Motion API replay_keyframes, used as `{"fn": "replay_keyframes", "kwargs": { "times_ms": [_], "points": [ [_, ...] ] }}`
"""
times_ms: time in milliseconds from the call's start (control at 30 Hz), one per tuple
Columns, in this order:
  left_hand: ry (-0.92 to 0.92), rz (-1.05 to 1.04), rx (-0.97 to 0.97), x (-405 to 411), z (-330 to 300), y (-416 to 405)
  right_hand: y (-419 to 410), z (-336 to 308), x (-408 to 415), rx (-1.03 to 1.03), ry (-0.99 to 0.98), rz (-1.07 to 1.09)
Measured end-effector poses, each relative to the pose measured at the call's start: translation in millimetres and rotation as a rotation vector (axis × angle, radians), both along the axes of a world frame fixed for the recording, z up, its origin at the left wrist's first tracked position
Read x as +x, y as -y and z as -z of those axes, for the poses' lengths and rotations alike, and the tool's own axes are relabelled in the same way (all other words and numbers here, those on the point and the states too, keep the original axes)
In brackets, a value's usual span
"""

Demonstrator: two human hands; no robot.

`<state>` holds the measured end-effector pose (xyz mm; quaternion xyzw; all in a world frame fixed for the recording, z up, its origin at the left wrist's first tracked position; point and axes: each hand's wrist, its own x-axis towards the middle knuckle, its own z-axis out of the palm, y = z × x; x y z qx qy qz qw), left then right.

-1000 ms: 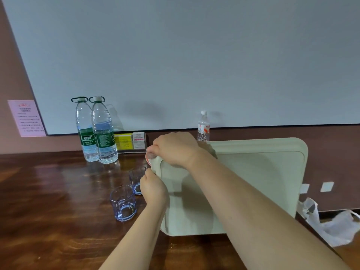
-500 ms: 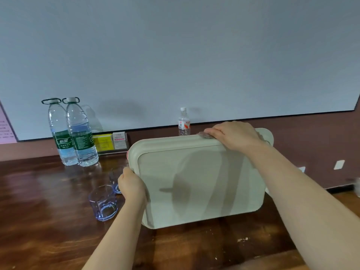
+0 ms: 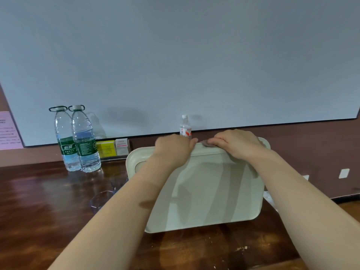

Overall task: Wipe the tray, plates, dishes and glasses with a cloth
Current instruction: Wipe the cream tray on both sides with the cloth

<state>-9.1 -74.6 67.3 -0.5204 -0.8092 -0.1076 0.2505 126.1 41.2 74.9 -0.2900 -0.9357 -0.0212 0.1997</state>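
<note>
Two hands on one tray [image 3: 204, 193], which stands on its long edge on the counter [image 3: 48, 201], tilted up toward the camera, bottom edge resting on the wood. Left hand [image 3: 173, 151] grips the top rim near the middle, fingers curled over the far side. Right hand [image 3: 236, 144] is on the top rim further right, fingers pressing a small dark cloth [image 3: 207, 143] against the edge; only a bit of cloth shows.

Risks, as a judgement: the tray is balanced on one edge, so a hard wipe along the rim could make the bottom slide on the glossy wood or tip it backward. A glass [image 3: 101, 199] sits just beside the tray's lower left corner, partly hidden behind the left forearm; a second may be behind it, unclear. A slip to the left would knock it. The cloth is barely held and could fall behind the tray.

A small bottle [image 3: 185, 127] stands right behind the top rim and could get bumped. Two big water bottles [image 3: 78, 141] stand well apart at the left.
</note>
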Motion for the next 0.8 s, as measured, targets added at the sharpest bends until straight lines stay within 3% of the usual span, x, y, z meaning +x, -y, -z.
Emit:
{"fn": "replay_keyframes", "kwargs": {
  "times_ms": [67, 233, 467, 800],
  "points": [
    [0.038, 0.004, -0.059, -3.3, 1.5, -8.1, 1.7, -2.9, -0.8, -0.028, 0.02, -0.016],
    [-0.037, 0.017, 0.003, -4.8, 7.1, -4.5, 23.3, -6.6, -23.1, -0.071, 0.109, -0.139],
    [0.29, -0.097, 0.143, -33.1, -9.7, 14.4, -5.2, -34.9, 0.8, -0.087, 0.021, 0.031],
    [0.689, -0.044, 0.473, -50.4, -4.8, 13.8, -3.6, -101.2, 0.6, -0.329, -0.676, -0.083]
  ]
}}
